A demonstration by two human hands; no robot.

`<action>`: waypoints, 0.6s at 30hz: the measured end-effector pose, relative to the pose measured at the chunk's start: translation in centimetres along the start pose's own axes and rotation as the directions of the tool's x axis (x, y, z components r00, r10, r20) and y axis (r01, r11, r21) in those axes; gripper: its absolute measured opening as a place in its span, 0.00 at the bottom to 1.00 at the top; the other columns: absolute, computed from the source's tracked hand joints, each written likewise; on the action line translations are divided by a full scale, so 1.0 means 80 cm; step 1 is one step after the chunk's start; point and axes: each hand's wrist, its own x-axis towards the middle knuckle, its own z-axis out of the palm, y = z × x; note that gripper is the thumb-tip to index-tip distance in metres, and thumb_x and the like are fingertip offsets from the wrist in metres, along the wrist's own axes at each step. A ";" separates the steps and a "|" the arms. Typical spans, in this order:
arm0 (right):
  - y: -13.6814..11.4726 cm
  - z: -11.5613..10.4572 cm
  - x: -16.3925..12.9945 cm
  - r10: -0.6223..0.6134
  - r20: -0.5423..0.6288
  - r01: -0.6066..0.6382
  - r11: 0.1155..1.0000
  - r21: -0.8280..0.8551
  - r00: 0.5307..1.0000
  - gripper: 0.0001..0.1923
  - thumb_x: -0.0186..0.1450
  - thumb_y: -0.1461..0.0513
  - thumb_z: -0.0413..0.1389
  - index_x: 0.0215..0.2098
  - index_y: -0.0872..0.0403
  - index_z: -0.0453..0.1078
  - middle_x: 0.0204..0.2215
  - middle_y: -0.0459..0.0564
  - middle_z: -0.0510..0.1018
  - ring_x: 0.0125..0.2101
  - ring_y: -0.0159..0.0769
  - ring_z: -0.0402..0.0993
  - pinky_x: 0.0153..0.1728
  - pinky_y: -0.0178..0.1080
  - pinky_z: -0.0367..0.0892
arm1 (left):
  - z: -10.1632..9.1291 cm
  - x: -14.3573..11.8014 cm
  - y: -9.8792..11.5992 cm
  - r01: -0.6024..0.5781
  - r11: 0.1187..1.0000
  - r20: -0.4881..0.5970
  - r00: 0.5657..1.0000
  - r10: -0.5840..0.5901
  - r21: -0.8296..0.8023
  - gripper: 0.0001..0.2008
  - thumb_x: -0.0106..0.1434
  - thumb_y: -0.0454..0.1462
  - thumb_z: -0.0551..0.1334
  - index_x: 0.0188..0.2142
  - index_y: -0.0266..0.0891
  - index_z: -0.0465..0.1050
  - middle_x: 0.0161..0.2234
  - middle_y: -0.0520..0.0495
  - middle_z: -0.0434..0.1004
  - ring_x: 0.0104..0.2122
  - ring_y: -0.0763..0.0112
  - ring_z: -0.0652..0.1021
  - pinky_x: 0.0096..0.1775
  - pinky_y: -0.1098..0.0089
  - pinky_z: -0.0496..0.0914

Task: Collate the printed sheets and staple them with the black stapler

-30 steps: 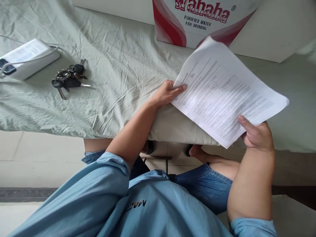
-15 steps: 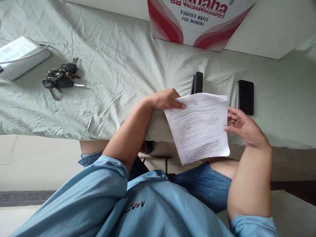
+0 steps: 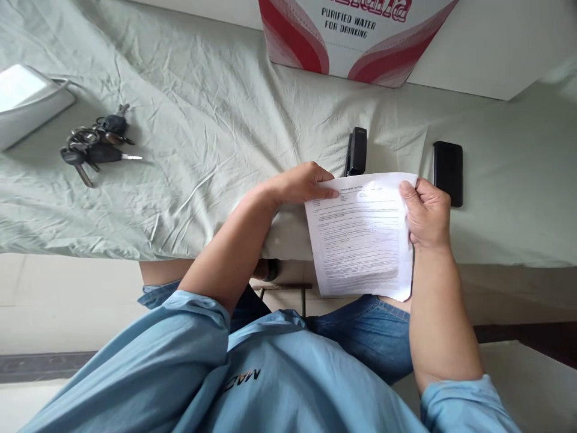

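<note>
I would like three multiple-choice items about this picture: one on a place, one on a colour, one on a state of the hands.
1. Where does the bunch of dark keys lie?
A. on the pale green wrinkled cloth, left of the hands
B. on the printed white paper sheet
C. on the black rectangular phone

2. What colour is the slim stapler-like object beyond the printed white paper sheet?
A. red
B. black
C. blue

3. How is the sheet held?
A. by the left hand only
B. it lies flat, untouched
C. by both hands, one at each upper corner

Answers:
1 A, the keys rest on the pale green wrinkled cloth, far from the sheet and the black rectangular phone.
2 B, it looks black against the cloth.
3 C, the left hand and the right hand each pinch an upper corner.
</note>
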 end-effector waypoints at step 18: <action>0.022 -0.016 0.020 0.251 -0.035 -0.251 0.968 -0.005 0.967 0.27 0.59 0.46 0.76 0.21 0.49 0.67 0.18 0.38 0.59 0.21 0.27 0.50 0.19 0.35 0.48 | 0.045 0.027 -0.003 0.111 0.984 -0.543 0.839 -0.018 0.139 0.04 0.65 0.32 0.66 0.34 0.43 0.77 0.31 0.49 0.81 0.32 0.67 0.76 0.40 0.62 0.68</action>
